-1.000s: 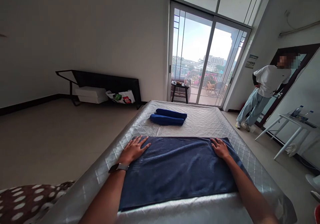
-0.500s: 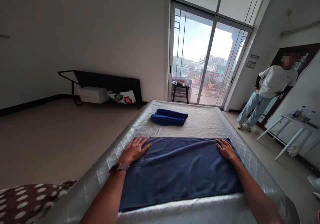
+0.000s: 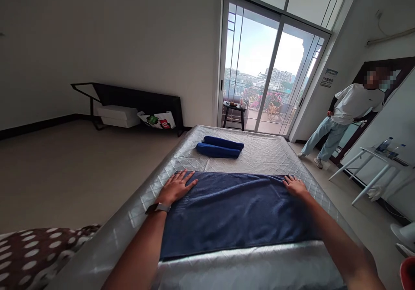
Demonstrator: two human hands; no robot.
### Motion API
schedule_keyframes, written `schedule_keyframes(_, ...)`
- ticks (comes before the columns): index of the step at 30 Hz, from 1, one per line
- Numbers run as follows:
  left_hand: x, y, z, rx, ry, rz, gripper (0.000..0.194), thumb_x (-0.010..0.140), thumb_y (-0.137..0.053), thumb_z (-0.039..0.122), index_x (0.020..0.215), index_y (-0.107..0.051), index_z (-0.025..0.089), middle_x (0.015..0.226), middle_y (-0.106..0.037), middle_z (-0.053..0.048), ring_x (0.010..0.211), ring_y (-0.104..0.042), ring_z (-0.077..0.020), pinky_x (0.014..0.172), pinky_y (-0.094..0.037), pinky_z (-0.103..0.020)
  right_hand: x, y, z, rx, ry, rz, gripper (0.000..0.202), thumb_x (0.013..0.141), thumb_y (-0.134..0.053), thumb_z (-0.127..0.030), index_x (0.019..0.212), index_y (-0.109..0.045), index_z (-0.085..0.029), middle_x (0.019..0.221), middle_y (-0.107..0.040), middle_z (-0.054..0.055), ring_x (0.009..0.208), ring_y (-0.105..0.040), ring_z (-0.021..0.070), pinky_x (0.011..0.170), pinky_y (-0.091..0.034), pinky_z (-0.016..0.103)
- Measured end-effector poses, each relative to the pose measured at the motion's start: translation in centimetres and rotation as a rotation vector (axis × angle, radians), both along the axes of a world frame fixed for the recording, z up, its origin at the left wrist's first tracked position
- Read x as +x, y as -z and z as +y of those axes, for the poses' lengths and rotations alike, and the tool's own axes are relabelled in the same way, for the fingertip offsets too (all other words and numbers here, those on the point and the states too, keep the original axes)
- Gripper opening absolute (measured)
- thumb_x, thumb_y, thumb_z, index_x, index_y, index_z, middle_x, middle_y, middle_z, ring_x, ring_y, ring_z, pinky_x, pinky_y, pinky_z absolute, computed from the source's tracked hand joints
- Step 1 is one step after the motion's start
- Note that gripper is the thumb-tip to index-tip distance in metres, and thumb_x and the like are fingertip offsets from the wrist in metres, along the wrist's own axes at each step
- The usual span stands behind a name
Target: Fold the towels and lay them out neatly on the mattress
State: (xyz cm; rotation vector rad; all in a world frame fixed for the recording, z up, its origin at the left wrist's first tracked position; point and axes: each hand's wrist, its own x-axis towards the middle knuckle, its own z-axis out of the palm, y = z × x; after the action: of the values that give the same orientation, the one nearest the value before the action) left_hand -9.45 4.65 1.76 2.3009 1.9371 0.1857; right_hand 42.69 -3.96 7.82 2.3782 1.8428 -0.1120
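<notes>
A dark blue towel (image 3: 240,216) lies spread across the silvery quilted mattress (image 3: 272,151), with some soft wrinkles in it. My left hand (image 3: 177,186) rests flat on its far left corner, fingers spread, a watch on the wrist. On the far right corner lies my right hand (image 3: 294,185), palm down and fingers stretched out. Neither hand grips the cloth. Beyond the towel, two rolled blue towels (image 3: 220,147) lie side by side on the mattress.
A person (image 3: 353,108) in a white shirt stands at the right, near a small white table (image 3: 385,154) with bottles. A black bench frame (image 3: 136,97) lies by the left wall. A polka-dot blanket (image 3: 35,255) is at the lower left. Sliding glass doors (image 3: 270,74) are behind.
Both hands stay flat on the towel's far corners, the right arm shifting slightly. My view has tilted a little. The person at the right has shifted their legs.
</notes>
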Motion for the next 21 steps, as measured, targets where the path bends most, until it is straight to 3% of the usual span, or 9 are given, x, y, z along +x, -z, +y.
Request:
schedule_keyframes(2,0.1,-0.1,-0.1,-0.011,-0.006,-0.005,0.072,0.095,-0.030,0.063,0.156,-0.031,0.025,0.165,-0.026,-0.009,0.152,-0.023,-0.0274,0.123,-0.017,-0.046,-2.7,-0.2,0.6,0.069,-0.062,-0.006,0.059,0.103,-0.024,-0.045,0.156,-0.034,-0.022,0.162,-0.033,0.009,0.151,-0.025,0.0256,0.122,-0.019,0.047)
schedule_keyframes(5,0.0,0.0,0.0,-0.005,-0.007,-0.014,0.072,0.095,-0.028,0.065,0.156,-0.030,0.027,0.164,-0.026,-0.007,0.152,-0.022,-0.0278,0.123,-0.017,-0.048,-8.3,0.9,1.3,0.174,-0.244,0.075,0.057,0.104,-0.025,-0.046,0.157,-0.031,-0.027,0.162,-0.034,0.003,0.151,-0.023,0.0207,0.122,-0.017,0.042)
schedule_keyframes(8,-0.2,0.3,0.1,0.010,-0.003,-0.003,0.072,0.094,-0.028,0.065,0.156,-0.031,0.027,0.164,-0.027,-0.008,0.152,-0.024,-0.0283,0.122,-0.019,-0.049,-12.8,2.6,1.5,0.153,-0.342,0.177,0.058,0.103,-0.025,-0.052,0.157,-0.030,-0.030,0.163,-0.030,0.000,0.153,-0.019,0.0198,0.123,-0.015,0.043)
schedule_keyframes(10,-0.2,0.4,0.2,0.005,-0.002,0.007,0.072,0.094,-0.029,0.065,0.155,-0.032,0.027,0.164,-0.028,-0.008,0.152,-0.024,-0.0282,0.122,-0.019,-0.049,-14.1,3.6,1.5,0.123,-0.345,0.210,0.061,0.103,-0.023,-0.055,0.158,-0.027,-0.030,0.165,-0.026,0.000,0.153,-0.015,0.0197,0.123,-0.013,0.044)
schedule_keyframes(12,-0.2,0.4,0.2,-0.003,-0.004,0.007,0.072,0.094,-0.030,0.065,0.155,-0.032,0.027,0.164,-0.028,-0.007,0.152,-0.023,-0.0281,0.123,-0.019,-0.048,-13.9,4.0,1.5,0.098,-0.357,0.226,0.061,0.103,-0.022,-0.056,0.158,-0.025,-0.031,0.165,-0.024,0.000,0.154,-0.014,0.0193,0.123,-0.013,0.044)
schedule_keyframes(15,0.0,0.0,0.0,-0.016,-0.010,0.004,0.073,0.094,-0.031,0.065,0.156,-0.030,0.026,0.165,-0.026,-0.007,0.152,-0.023,-0.0282,0.123,-0.018,-0.047,-11.5,3.9,1.4,0.099,-0.371,0.212,0.057,0.104,-0.022,-0.052,0.157,-0.028,-0.033,0.164,-0.028,-0.001,0.153,-0.016,0.0191,0.123,-0.014,0.044)
schedule_keyframes(21,0.1,-0.7,-0.4,-0.042,-0.002,0.048,0.072,0.095,-0.029,0.063,0.157,-0.028,0.024,0.165,-0.023,-0.009,0.153,-0.020,-0.0264,0.124,-0.016,-0.046,-3.1,3.2,0.2,0.139,-0.125,0.065,0.055,0.105,-0.023,-0.037,0.158,-0.029,-0.022,0.163,-0.030,0.007,0.152,-0.020,0.0228,0.122,-0.019,0.048)
